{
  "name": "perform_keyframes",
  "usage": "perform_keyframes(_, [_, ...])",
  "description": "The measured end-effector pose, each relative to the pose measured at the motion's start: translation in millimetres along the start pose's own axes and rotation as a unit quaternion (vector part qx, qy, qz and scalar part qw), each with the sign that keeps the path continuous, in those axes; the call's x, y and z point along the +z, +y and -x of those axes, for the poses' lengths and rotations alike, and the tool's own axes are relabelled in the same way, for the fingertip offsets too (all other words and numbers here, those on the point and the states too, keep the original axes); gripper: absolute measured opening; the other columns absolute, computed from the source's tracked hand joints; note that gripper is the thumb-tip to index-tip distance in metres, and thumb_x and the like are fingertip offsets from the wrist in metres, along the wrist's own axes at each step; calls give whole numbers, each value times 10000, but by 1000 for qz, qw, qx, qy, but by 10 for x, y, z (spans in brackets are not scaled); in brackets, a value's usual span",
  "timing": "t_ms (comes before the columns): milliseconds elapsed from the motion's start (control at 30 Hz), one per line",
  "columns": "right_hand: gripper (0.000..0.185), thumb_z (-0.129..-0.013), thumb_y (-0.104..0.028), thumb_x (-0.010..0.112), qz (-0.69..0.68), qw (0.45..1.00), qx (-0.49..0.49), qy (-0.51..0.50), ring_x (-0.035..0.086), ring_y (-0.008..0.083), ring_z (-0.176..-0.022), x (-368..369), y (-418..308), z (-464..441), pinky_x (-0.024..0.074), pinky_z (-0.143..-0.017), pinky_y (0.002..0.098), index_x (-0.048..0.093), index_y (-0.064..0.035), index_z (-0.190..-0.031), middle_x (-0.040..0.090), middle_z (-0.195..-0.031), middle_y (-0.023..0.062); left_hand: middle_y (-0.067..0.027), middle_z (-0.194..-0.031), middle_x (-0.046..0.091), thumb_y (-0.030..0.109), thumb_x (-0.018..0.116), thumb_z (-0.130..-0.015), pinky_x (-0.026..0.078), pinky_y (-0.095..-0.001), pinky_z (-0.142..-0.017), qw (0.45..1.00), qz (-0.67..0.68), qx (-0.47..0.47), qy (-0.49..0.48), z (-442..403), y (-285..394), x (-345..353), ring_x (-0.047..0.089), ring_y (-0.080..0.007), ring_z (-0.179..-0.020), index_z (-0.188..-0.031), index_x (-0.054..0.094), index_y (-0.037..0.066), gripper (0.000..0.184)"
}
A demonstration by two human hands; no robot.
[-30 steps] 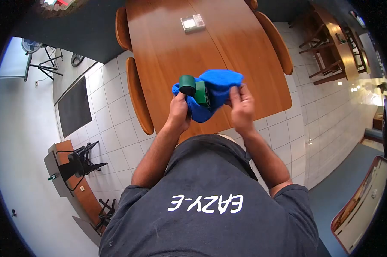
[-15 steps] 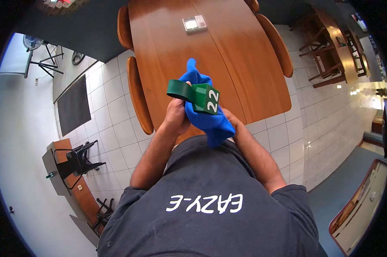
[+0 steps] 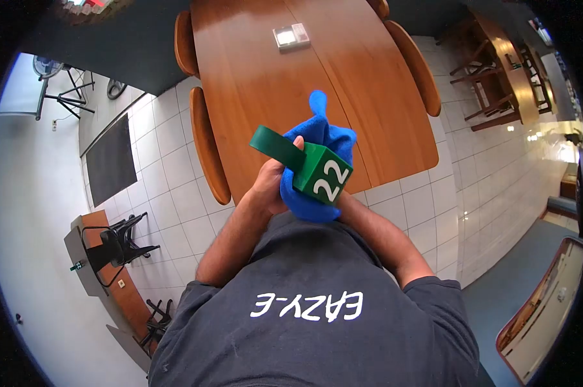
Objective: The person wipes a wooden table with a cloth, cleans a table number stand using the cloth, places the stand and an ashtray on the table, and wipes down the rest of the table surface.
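Note:
A green block (image 3: 318, 169) marked with a white 22, with a green loop handle (image 3: 269, 143) on its left side, is up in front of my chest. My left hand (image 3: 270, 186) is closed on the block, thumb beside the loop; its other fingers are behind a blue cloth (image 3: 304, 205). The cloth is bunched behind and under the block, and one end sticks up past its far side. Mostly covered by cloth and block, my right hand (image 3: 344, 198) is at their right side and holds the cloth; its fingers are hidden.
Beyond my hands is a wooden table (image 3: 253, 84) with a small box (image 3: 291, 37) on it. Wooden chairs (image 3: 207, 145) line its sides. Left, a desk (image 3: 120, 290) stands by black chairs (image 3: 118, 244). A wooden bench set (image 3: 504, 97) is at the right.
The block has turned and moved slightly right and closer to me, its 22 now slanted. The cloth has shifted: its upper end has moved right, and its lower hanging end is drawn up.

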State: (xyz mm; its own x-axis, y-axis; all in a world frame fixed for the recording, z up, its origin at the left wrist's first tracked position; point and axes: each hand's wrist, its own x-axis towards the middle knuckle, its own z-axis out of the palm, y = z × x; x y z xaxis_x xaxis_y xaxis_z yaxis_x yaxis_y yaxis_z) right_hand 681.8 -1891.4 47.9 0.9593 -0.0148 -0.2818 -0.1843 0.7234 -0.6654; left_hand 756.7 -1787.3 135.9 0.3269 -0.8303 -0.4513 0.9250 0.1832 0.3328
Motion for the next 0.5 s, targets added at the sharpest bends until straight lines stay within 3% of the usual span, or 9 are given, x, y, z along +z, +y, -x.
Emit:
perform_keyframes(67, [483, -1001, -409, 503, 67, 997, -22, -40, 563, 215, -1169, -254, -41, -74, 479, -999, 383, 470, -78, -1352, 564, -1307, 121, -148, -1062, 679, 456, 559, -967, 572, -383, -837, 999, 20, -5, -39, 32, 12, -32, 680, -245, -954, -1210, 560, 21, 498])
perform_keyframes(133, [589, -978, -491, 504, 319, 943, -83, -39, 533, 234, -1209, -325, -374, -30, 421, -1061, 423, 438, -81, -1396, 532, -1354, 132, -144, -1075, 673, 442, 556, -973, 573, -382, -834, 1000, -21, 7, -5, 100, 78, 40, 678, -237, -958, -1216, 557, 23, 484])
perform_keyframes(167, [589, -978, -491, 504, 318, 943, -82, -42, 533, 234, -1209, -688, -286, -61, 421, -1061, 423, 438, -81, -1396, 532, -1354, 132, -139, -1087, 668, 428, 552, -980, 574, -382, -831, 997, -63, 17, 27, 128, 109, 79, 675, -229, -961, -1222, 554, 25, 470])
perform_keyframes(233, [686, -868, -376, 716, 240, 947, -211, -33, 533, 199, -1207, -1510, 134, -175, 432, -1045, 377, 431, -23, -1383, 531, -1354, 146, -131, -1109, 658, 407, 549, -987, 568, -375, -847, 990, -105, 43, 81, 139, 115, 127, 668, -220, -978, -1242, 547, 31, 455])
perform_keyframes(267, [686, -868, -376, 716, 240, 947, -210, -34, 533, 199, -1207, -1289, -43, -115, 432, -1045, 377, 431, -23, -1383, 531, -1354, 146, -123, -1131, 648, 387, 546, -994, 563, -368, -862, 978, -148, 65, 133, 130, 103, 144, 661, -211, -996, -1263, 540, 36, 442])
perform_keyframes(333, [852, -818, -492, 737, -120, 960, -114, -226, 508, 263, -1254, -407, -760, 181, 403, -1081, 438, 367, -50, -1446, 479, -1413, 146, -99, -1166, 629, 322, 526, -1014, 546, -342, -895, 969, -156, 77, 173, 96, 83, 154, 646, -190, -1025, -1318, 520, 43, 413])
perform_keyframes(433, [829, -859, -411, 738, 191, 981, 24, -28, 489, 202, -1237, -166, -1009, 314, 417, -1045, 358, 328, -42, -1477, 483, -1369, 108, -85, -1180, 627, 280, 498, -1030, 529, -327, -921, 946, -241, 159, 150, 76, 62, 210, 626, -164, -1040, -1353, 500, 38, 404])
perform_keyframes(467, [644, -951, -350, 638, 169, 985, 14, -25, 521, 161, -1182, -165, -900, 318, 463, -976, 323, 367, -49, -1451, 521, -1323, 87, -82, -1182, 627, 266, 485, -1036, 528, -326, -921, 936, -259, 181, 156, 32, 24, 187, 620, -155, -1038, -1356, 499, 36, 395])
perform_keyframes(500, [644, -951, -350, 638, 170, 985, 14, -24, 521, 161, -1182, -107, -854, 352, 463, -976, 323, 367, -49, -1451, 521, -1323, 87, -78, -1184, 628, 251, 472, -1041, 527, -325, -921, 925, -277, 204, 161, 2, 0, 169, 613, -147, -1035, -1360, 498, 34, 386])
